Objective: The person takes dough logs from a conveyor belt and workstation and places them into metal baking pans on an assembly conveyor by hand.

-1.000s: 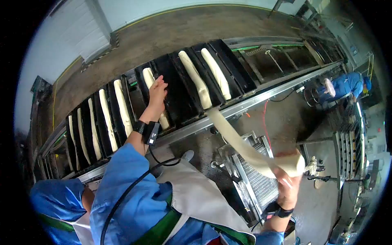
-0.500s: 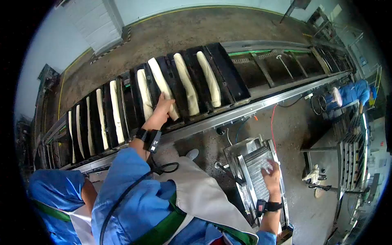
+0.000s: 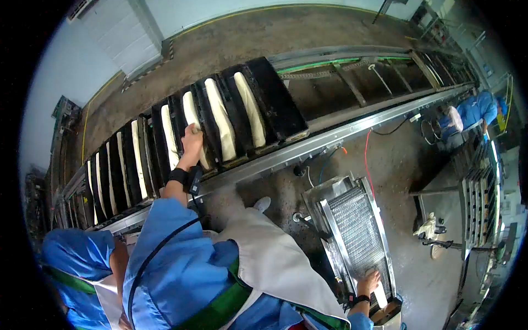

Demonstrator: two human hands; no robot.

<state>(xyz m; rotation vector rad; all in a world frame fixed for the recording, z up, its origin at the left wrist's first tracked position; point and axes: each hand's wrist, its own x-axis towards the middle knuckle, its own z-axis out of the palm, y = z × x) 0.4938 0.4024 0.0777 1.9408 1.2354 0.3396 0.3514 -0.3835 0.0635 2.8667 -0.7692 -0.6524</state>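
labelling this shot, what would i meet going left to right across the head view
Neighbouring person's blue sleeve, left hand at a pale dough strip, rightmost dough strip, right hand at the metal mesh, distant person in blue

The left hand [image 3: 191,146] covers part of one pale strip [image 3: 190,110]. At lower right, the right hand [image 3: 368,282] partly hides a whitish piece [image 3: 380,295], and its kind I cannot tell. The person at lower left [image 3: 77,256] is cut by the bottom edge. The things in the far right background are too small and blurred to name.
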